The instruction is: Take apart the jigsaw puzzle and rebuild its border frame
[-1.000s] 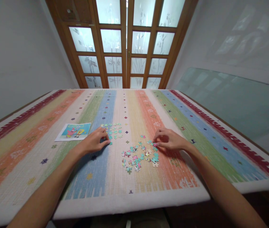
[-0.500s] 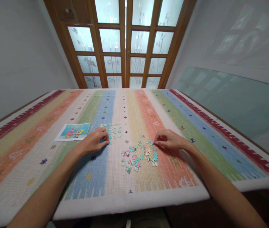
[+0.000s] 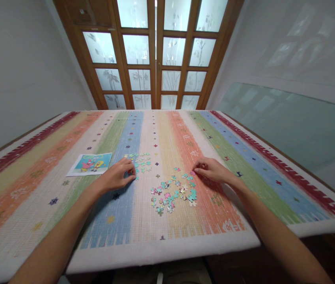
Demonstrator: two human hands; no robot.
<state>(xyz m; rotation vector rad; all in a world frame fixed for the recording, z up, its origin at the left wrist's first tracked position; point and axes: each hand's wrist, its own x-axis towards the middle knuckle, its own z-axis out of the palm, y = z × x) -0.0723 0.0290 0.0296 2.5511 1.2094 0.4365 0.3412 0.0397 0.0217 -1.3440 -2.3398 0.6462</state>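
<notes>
On the left, my left hand (image 3: 119, 173) rests on the cloth with its fingers curled together. Its fingertips are beside a block of teal jigsaw pieces (image 3: 144, 163) laid out in rows, and whatever they may hold is hidden. A teal piece (image 3: 137, 178) shows right by the thumb tip. My right hand (image 3: 210, 169) is at the upper right edge of a loose heap of jigsaw pieces (image 3: 167, 195), its thumb and fingers closed on a small pink jigsaw piece (image 3: 192, 173). Pieces in the heap are teal, pink, yellow and white.
A printed cartoon picture (image 3: 92, 163) lies left of my left hand. Beneath everything is a striped tablecloth (image 3: 146, 221) whose front edge hangs toward me. Wooden doors with glass panes (image 3: 155, 86) stand beyond the table, and a pale glass panel (image 3: 288, 122) is on the right.
My right hand has moved slightly up and away from me with the pink jigsaw piece at its fingertips. My left hand stays in place.
</notes>
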